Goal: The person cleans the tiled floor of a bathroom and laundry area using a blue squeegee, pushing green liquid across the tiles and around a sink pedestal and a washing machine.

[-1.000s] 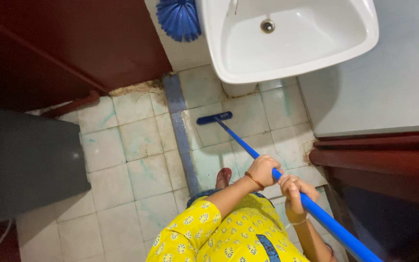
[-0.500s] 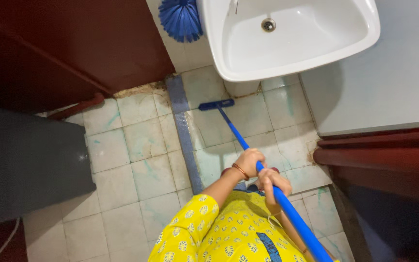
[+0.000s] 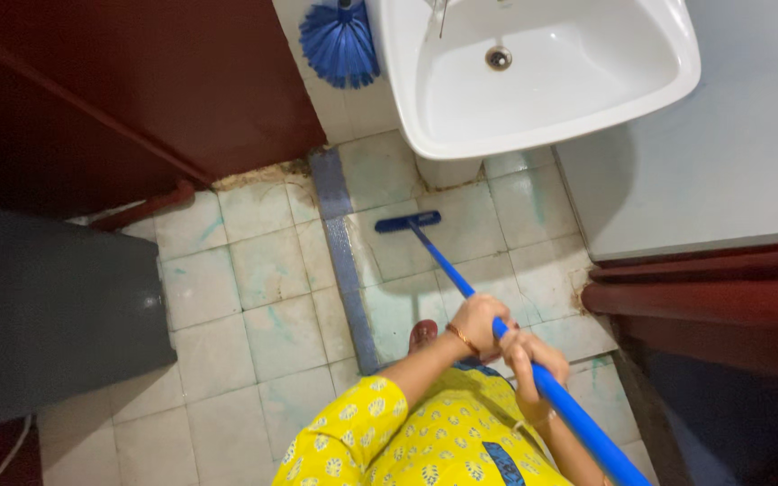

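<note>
Your left hand (image 3: 479,322) and right hand (image 3: 526,355) grip smooth glossy blue plastic mop handle (image 3: 447,266). Ahead of hands: stained, dull ceramic floor tiles (image 3: 263,270); glossy white ceramic sink (image 3: 533,72); blue plastic brush bristles (image 3: 339,40). Your sleeve (image 3: 344,441): matt printed yellow cloth.

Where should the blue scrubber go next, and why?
Probably a short push forward toward the wall under the sink. Both the left hand and right hand grip the blue handle, and the brush head sits on stained floor tiles just short of the sink's base.
</note>
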